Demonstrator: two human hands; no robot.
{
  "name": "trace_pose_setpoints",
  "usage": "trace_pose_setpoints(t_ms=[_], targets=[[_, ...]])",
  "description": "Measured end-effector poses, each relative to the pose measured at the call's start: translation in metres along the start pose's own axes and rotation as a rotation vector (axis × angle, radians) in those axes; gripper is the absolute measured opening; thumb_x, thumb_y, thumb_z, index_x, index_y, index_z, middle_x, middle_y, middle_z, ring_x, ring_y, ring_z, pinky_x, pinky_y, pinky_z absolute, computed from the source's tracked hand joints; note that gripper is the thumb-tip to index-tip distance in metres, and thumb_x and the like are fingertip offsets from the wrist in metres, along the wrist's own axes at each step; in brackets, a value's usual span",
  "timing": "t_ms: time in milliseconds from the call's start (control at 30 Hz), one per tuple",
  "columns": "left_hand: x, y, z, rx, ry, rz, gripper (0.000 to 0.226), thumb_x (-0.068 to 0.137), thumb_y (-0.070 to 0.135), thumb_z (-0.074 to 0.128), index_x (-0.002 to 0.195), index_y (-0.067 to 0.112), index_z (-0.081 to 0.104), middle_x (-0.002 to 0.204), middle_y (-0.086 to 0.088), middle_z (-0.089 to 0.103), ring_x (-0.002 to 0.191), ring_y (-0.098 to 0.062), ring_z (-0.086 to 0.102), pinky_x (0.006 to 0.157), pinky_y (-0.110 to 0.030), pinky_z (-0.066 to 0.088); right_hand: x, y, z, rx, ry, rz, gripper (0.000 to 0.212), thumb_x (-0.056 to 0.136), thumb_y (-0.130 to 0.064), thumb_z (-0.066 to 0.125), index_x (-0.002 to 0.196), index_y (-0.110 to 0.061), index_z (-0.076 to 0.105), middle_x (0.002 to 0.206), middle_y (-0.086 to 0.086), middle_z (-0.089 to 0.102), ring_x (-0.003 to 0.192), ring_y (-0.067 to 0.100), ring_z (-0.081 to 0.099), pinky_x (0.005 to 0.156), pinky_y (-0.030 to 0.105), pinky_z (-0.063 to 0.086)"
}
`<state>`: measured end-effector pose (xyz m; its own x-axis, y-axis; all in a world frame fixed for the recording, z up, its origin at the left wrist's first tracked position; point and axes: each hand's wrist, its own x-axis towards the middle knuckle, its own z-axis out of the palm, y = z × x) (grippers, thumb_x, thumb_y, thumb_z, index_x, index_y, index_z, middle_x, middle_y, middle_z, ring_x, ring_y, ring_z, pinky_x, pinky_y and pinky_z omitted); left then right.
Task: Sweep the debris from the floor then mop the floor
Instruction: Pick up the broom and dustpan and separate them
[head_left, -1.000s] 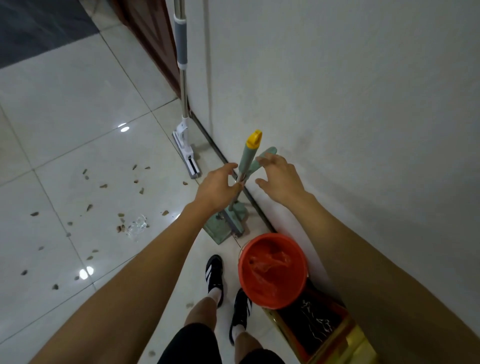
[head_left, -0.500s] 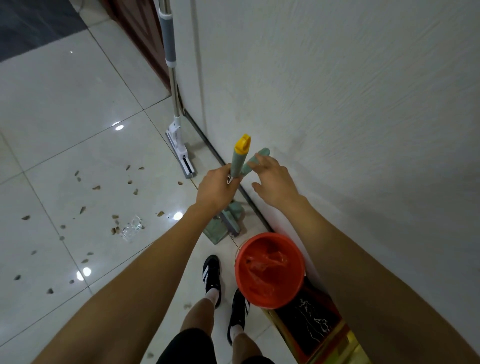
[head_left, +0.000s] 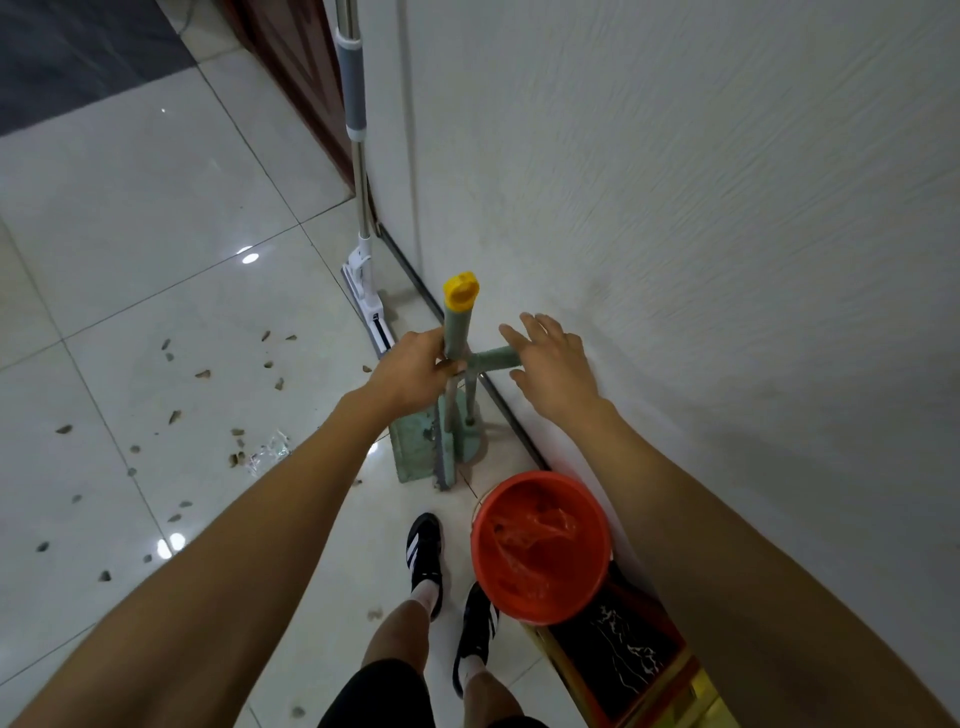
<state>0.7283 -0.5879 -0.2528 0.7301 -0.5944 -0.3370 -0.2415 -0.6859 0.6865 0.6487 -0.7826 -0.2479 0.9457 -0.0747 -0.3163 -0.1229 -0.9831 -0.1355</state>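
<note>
A green broom and dustpan set stands upright against the white wall. My left hand (head_left: 415, 371) grips the broom handle (head_left: 458, 325), green with a yellow cap. My right hand (head_left: 553, 364) touches the second green handle (head_left: 493, 358), fingers spread, not closed around it. The green dustpan (head_left: 415, 452) rests on the tiles below. Brown debris (head_left: 205, 374) lies scattered over the white floor at left, with a crumpled clear wrapper (head_left: 267, 451). A flat mop (head_left: 363, 280) with a grey-sleeved metal pole leans on the wall farther back.
An orange-red bucket (head_left: 540, 545) stands by the wall just right of my black shoes (head_left: 426, 556). A dark, gold-edged stand (head_left: 623, 660) sits behind it. A brown door (head_left: 296, 78) is at the top, and the wall (head_left: 701, 260) fills the right side.
My left hand has closed fully on the broom handle and drawn it more upright. My right hand has shifted along the second handle. The view has moved closer to the wall.
</note>
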Motion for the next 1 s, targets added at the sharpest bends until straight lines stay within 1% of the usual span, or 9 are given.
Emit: trace_pose_setpoints(t_ms=[100, 167, 233, 400, 567, 667, 767, 867, 1000], targets=[[0.0, 0.004, -0.013, 0.014, -0.041, 0.055, 0.01, 0.095, 0.02, 0.061, 0.105, 0.017, 0.063, 0.1, -0.005, 0.067, 0.091, -0.024, 0.062, 0.085, -0.048, 0.053, -0.003, 0.001, 0.001, 0.007, 0.031, -0.006, 0.036, 0.096, -0.029, 0.057, 0.132, -0.022, 0.057, 0.124, 0.007, 0.061, 0.12, 0.028, 0.05, 0.096, 0.043, 0.035], [0.002, 0.006, -0.022, 0.044, -0.069, 0.095, 0.011, 0.094, 0.018, 0.061, 0.105, 0.018, 0.064, 0.101, -0.005, 0.067, 0.092, -0.024, 0.062, 0.085, -0.049, 0.053, -0.007, -0.001, 0.001, -0.013, 0.065, 0.001, 0.025, 0.097, -0.031, 0.057, 0.119, -0.02, 0.062, 0.102, 0.005, 0.064, 0.1, 0.027, 0.056, 0.08, 0.04, 0.035], [0.003, 0.009, -0.027, 0.052, -0.096, 0.123, 0.013, 0.094, 0.016, 0.061, 0.106, 0.019, 0.064, 0.102, -0.004, 0.067, 0.094, -0.024, 0.062, 0.086, -0.048, 0.052, -0.014, -0.005, 0.003, 0.006, 0.08, 0.022, 0.023, 0.096, -0.034, 0.059, 0.112, -0.019, 0.062, 0.095, 0.003, 0.063, 0.092, 0.026, 0.058, 0.075, 0.038, 0.033], [0.0, 0.009, -0.025, 0.069, -0.096, 0.099, 0.017, 0.096, 0.018, 0.059, 0.112, 0.016, 0.062, 0.109, -0.005, 0.067, 0.099, -0.024, 0.062, 0.089, -0.049, 0.051, -0.027, -0.015, 0.015, 0.146, 0.083, 0.067, 0.019, 0.094, -0.034, 0.06, 0.102, -0.017, 0.063, 0.088, 0.003, 0.065, 0.083, 0.026, 0.06, 0.072, 0.036, 0.041], [-0.002, 0.002, -0.024, 0.053, -0.043, 0.016, 0.02, 0.096, 0.019, 0.059, 0.115, 0.015, 0.06, 0.112, -0.009, 0.065, 0.102, -0.03, 0.06, 0.089, -0.051, 0.05, -0.034, -0.031, 0.032, 0.244, 0.061, 0.074, 0.022, 0.093, -0.039, 0.062, 0.095, -0.017, 0.063, 0.08, -0.001, 0.062, 0.072, 0.022, 0.061, 0.064, 0.031, 0.041], [-0.004, 0.002, -0.021, 0.024, -0.029, 0.002, 0.022, 0.096, 0.019, 0.059, 0.118, 0.019, 0.06, 0.114, -0.006, 0.066, 0.104, -0.028, 0.06, 0.09, -0.048, 0.051, -0.039, -0.038, 0.039, 0.333, 0.083, 0.149, 0.025, 0.091, -0.042, 0.064, 0.094, -0.017, 0.062, 0.075, -0.006, 0.057, 0.066, 0.018, 0.057, 0.058, 0.027, 0.041], [-0.01, 0.004, -0.012, -0.002, 0.049, -0.018, 0.029, 0.093, 0.02, 0.063, 0.122, 0.022, 0.061, 0.119, -0.003, 0.066, 0.108, -0.025, 0.059, 0.089, -0.042, 0.05, -0.044, -0.041, 0.044, 0.395, 0.054, 0.202, 0.026, 0.09, -0.045, 0.065, 0.094, -0.02, 0.063, 0.078, -0.005, 0.065, 0.066, 0.016, 0.06, 0.056, 0.026, 0.042], [-0.029, 0.005, 0.009, -0.232, 0.258, -0.162, 0.04, 0.091, 0.028, 0.068, 0.129, 0.022, 0.058, 0.124, 0.003, 0.062, 0.104, -0.015, 0.058, 0.082, -0.025, 0.045, -0.049, -0.047, 0.047, 0.441, 0.037, 0.245, 0.027, 0.087, -0.048, 0.067, 0.092, -0.022, 0.064, 0.078, -0.007, 0.065, 0.066, 0.015, 0.059, 0.054, 0.026, 0.04], [-0.06, 0.006, 0.048, -0.574, 0.351, -0.438, 0.048, 0.09, 0.042, 0.067, 0.134, 0.024, 0.055, 0.113, 0.008, 0.063, 0.105, -0.014, 0.06, 0.082, -0.022, 0.047, -0.059, -0.058, 0.053, 0.506, 0.03, 0.285, 0.026, 0.085, -0.046, 0.069, 0.095, -0.022, 0.067, 0.078, -0.009, 0.063, 0.061, 0.009, 0.051, 0.048, 0.02, 0.032]])
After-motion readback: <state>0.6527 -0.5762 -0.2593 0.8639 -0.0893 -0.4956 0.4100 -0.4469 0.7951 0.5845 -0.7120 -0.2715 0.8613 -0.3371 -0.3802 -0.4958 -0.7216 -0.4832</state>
